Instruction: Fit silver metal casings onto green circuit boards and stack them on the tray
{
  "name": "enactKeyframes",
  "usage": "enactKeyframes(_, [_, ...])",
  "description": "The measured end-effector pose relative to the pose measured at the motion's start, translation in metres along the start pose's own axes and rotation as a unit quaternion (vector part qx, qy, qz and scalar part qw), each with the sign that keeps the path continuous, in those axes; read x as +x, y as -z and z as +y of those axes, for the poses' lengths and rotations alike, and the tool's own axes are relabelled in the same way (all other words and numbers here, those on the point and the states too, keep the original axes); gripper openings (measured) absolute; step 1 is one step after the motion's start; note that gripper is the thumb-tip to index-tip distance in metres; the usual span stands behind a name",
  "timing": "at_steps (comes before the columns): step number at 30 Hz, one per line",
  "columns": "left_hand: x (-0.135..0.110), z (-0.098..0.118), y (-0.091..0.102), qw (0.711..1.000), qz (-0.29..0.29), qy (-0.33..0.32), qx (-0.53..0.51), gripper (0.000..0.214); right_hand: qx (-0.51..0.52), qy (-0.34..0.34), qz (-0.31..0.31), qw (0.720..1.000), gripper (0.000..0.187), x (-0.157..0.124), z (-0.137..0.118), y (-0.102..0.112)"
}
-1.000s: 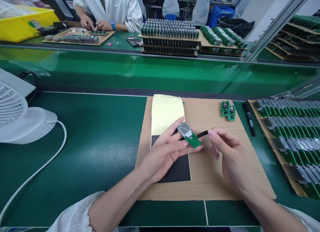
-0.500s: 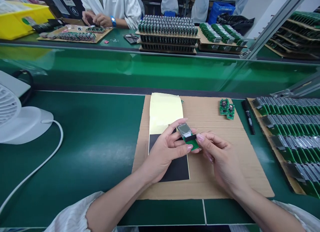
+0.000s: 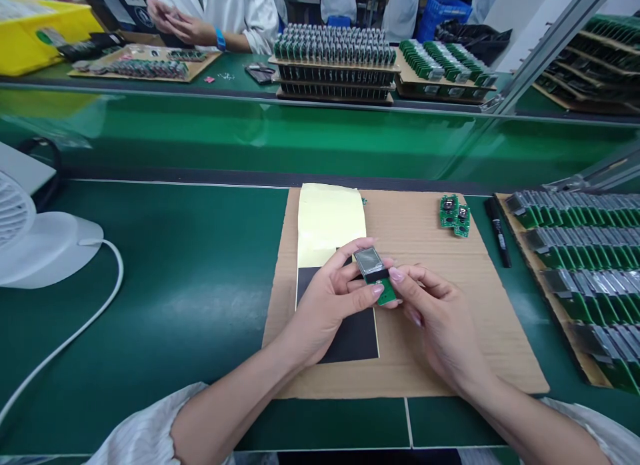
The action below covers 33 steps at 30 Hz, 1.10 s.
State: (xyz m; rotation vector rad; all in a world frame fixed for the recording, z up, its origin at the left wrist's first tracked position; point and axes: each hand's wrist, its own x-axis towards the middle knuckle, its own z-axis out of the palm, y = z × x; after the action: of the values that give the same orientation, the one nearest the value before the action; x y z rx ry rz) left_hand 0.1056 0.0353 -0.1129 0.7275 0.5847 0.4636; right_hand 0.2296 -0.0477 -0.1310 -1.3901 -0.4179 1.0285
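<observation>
My left hand [image 3: 333, 298] is closed around a small green circuit board [image 3: 387, 293] with a grey display screen [image 3: 369, 259]. The board tilts, and its lower part shows between thumb and fingers. A short black adhesive strip [image 3: 379, 275] lies across the screen's lower edge. At the strip's right end, my right hand [image 3: 435, 311] pinches with thumb and index finger; the exact contact is partly hidden. Under the hands are a black sheet of strips [image 3: 353, 341] and its folded-back pale yellow backing paper [image 3: 331, 221], on a cardboard sheet [image 3: 425, 371].
Two small circuit boards [image 3: 454, 215] lie on the cardboard's far right. Beside it are a black marker [image 3: 498, 233] and a cardboard tray [image 3: 567, 331] bearing rows of boards. A white fan [image 3: 55, 248] stands left. Beyond the clear barrier, a co-worker's hands [image 3: 183, 23] are near stacked trays.
The black strip has gone from askew over the board to lying along the screen's lower edge. My right fingers shifted slightly left. The co-worker's hands rose from their board.
</observation>
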Motion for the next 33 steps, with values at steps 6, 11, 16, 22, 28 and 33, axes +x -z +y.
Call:
enactKeyframes(6, [0.0,-0.001,0.0004,1.0,0.002,-0.002,0.001,0.059,0.007,0.003,-0.003,1.0,0.015,-0.0002,-0.0004,-0.0003])
enactKeyframes(11, [0.0009,-0.0004,0.0001,1.0,0.003,-0.001,0.001,0.058,0.0,0.006,0.0,1.0,0.016,0.0,-0.0005,-0.0003])
enactKeyframes(16, [0.0004,-0.0001,0.0001,1.0,0.005,0.0,0.002,0.055,0.006,0.003,-0.001,1.0,0.014,-0.0004,-0.0019,-0.0014])
enactKeyframes(22, [-0.0013,-0.0005,-0.0011,1.0,0.014,0.004,0.004,0.054,-0.001,0.003,0.002,1.0,0.015,-0.0009,-0.0019,-0.0013])
enactKeyframes(28, [-0.0011,0.0,-0.0018,1.0,0.009,-0.003,0.002,0.05,-0.001,0.0,0.006,1.0,0.016,-0.0005,-0.002,-0.0028])
enactKeyframes(33, [-0.0005,0.0004,-0.0026,1.0,0.013,-0.003,0.005,0.051,-0.009,0.005,0.008,1.0,0.016,-0.0008,-0.0022,-0.0029])
